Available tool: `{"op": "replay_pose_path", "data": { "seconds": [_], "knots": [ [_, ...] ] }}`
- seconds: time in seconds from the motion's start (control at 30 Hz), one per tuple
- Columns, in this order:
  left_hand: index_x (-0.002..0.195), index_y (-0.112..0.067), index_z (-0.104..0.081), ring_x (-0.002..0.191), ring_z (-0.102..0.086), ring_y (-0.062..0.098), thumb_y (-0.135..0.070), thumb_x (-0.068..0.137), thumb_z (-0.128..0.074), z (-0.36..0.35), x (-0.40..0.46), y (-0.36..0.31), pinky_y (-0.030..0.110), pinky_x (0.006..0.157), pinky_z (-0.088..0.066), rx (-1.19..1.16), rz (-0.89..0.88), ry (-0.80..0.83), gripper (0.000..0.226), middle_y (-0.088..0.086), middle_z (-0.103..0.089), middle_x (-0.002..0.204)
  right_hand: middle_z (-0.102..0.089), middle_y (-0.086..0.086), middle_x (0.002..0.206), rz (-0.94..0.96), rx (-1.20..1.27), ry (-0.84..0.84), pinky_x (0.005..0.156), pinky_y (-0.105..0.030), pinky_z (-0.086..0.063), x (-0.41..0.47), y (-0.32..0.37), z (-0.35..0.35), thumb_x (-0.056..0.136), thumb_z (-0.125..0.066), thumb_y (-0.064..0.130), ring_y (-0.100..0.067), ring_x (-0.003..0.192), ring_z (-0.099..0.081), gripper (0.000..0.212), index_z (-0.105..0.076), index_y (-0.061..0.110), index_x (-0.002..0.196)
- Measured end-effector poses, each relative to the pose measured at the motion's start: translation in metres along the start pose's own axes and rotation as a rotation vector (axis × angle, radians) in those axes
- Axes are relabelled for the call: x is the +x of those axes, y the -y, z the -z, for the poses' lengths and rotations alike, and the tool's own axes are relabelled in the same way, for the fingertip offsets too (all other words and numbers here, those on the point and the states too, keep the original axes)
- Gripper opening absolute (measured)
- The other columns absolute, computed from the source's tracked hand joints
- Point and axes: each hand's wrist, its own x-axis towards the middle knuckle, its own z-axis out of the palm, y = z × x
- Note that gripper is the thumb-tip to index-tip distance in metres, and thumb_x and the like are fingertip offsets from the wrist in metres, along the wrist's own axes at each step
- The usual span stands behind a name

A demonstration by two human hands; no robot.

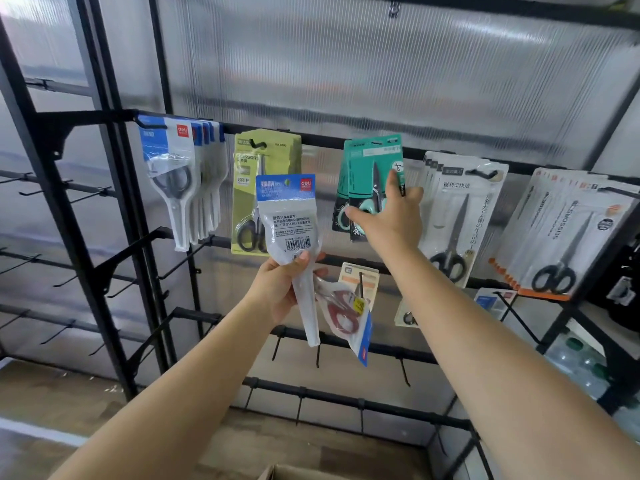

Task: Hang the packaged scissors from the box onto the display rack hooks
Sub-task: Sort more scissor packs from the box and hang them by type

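Evidently light, slippery, floppy: blue-topped scissors pack pinched low in left hand; right hand spread against teal packs.

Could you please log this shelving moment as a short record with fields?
left hand: grips two packs, the blue-and-white pack back side out and a red-handled scissors pack
right hand: open fingers touching the teal packs hanging on the top rail
top rail, left to right: blue-white packs, green packs, teal, two white groups
box: bottom edge, barely visible
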Motion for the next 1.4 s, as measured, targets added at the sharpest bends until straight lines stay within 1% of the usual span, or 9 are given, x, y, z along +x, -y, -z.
{"op": "replay_pose_path", "data": {
  "seconds": [0.37, 0.43, 0.5, 0.57, 0.7, 0.9, 1.03, 1.27, 1.4],
  "knots": [
    [0.106, -0.021, -0.059, 0.078, -0.072, 0.018, -0.012, 0.092, -0.056, 0.01, 0.01, -0.009, 0.04, 0.065, -0.056, -0.016, -0.019, -0.007, 0.017, -0.001, -0.075, 0.089, -0.029, -0.013, 0.133, -0.048, -0.042, 0.122, 0.054, -0.016, -0.038, 0.01, 0.004, -0.015, 0.076, -0.068, 0.053, -0.024, 0.11, -0.053, 0.097, -0.013, 0.019, 0.15],
    [0.105, -0.021, -0.06, 0.08, -0.072, 0.02, -0.012, 0.092, -0.056, 0.011, 0.01, -0.011, 0.04, 0.064, -0.057, -0.023, -0.016, -0.003, 0.017, 0.0, -0.075, 0.091, -0.022, -0.016, 0.139, -0.06, -0.005, 0.198, 0.075, -0.024, -0.049, 0.018, 0.002, -0.016, 0.078, -0.07, 0.046, -0.027, 0.12, -0.046, 0.098, -0.009, 0.02, 0.151],
    [0.105, -0.021, -0.061, 0.082, -0.072, 0.021, -0.012, 0.091, -0.057, 0.014, 0.01, -0.013, 0.039, 0.061, -0.058, -0.037, -0.01, 0.008, 0.017, 0.002, -0.075, 0.093, -0.016, -0.016, 0.143, -0.062, 0.065, 0.297, 0.101, -0.034, -0.04, 0.02, -0.005, -0.015, 0.078, -0.073, 0.04, -0.03, 0.128, -0.037, 0.1, -0.006, 0.023, 0.151],
    [0.107, -0.019, -0.061, 0.086, -0.072, 0.024, -0.013, 0.089, -0.059, 0.018, 0.01, -0.015, 0.04, 0.064, -0.058, -0.054, -0.005, 0.031, 0.02, 0.004, -0.074, 0.097, -0.018, -0.012, 0.142, -0.037, 0.192, 0.333, 0.107, -0.034, -0.032, 0.014, -0.014, -0.014, 0.076, -0.076, 0.032, -0.027, 0.13, -0.034, 0.1, -0.01, 0.026, 0.151],
    [0.11, -0.016, -0.061, 0.088, -0.071, 0.025, -0.015, 0.078, -0.063, 0.024, 0.007, -0.015, 0.045, 0.074, -0.059, -0.04, -0.002, 0.092, 0.032, 0.006, -0.074, 0.099, -0.031, 0.004, 0.13, 0.034, 0.505, 0.302, 0.099, -0.025, -0.031, -0.024, -0.025, -0.012, 0.08, -0.073, 0.02, -0.011, 0.122, -0.035, 0.078, -0.03, 0.032, 0.144],
    [0.109, -0.009, -0.065, 0.092, -0.065, 0.03, -0.001, 0.076, -0.067, 0.014, 0.006, -0.005, 0.049, 0.08, -0.054, 0.087, 0.045, 0.132, 0.034, 0.011, -0.07, 0.1, -0.068, 0.009, 0.108, -0.171, 1.012, 0.514, 0.074, -0.019, -0.052, -0.067, -0.007, -0.013, 0.068, -0.07, 0.044, -0.007, 0.097, -0.065, 0.065, -0.053, 0.023, 0.127],
    [0.101, -0.01, -0.066, 0.08, -0.068, 0.021, 0.001, 0.076, -0.065, 0.006, 0.001, 0.003, 0.035, 0.061, -0.057, 0.167, 0.025, 0.196, 0.028, 0.003, -0.073, 0.09, -0.071, 0.004, 0.08, -0.173, 1.095, 0.391, 0.064, -0.022, -0.056, -0.061, 0.004, -0.013, 0.079, -0.071, 0.015, -0.013, 0.077, -0.07, 0.013, -0.06, 0.009, 0.084],
    [0.096, -0.012, -0.066, 0.074, -0.068, 0.023, -0.034, 0.088, -0.051, 0.005, -0.004, -0.002, 0.038, 0.062, -0.06, 0.044, 0.037, 0.111, 0.028, 0.005, -0.073, 0.083, -0.072, 0.011, 0.077, -0.152, 1.161, 0.125, 0.062, -0.018, -0.053, -0.059, -0.001, -0.002, 0.084, -0.066, 0.004, -0.003, 0.074, -0.068, 0.013, -0.062, 0.016, 0.088],
    [0.106, -0.021, -0.064, 0.092, -0.068, 0.024, -0.028, 0.099, -0.041, 0.004, -0.005, -0.012, 0.039, 0.068, -0.06, -0.014, -0.055, 0.018, 0.024, 0.004, -0.066, 0.111, -0.062, 0.0, 0.073, -0.12, 0.992, -0.077, 0.057, -0.013, -0.046, -0.063, -0.002, 0.0, 0.09, -0.057, 0.006, -0.002, 0.06, -0.056, 0.008, -0.057, 0.013, 0.086]
  ]
}}
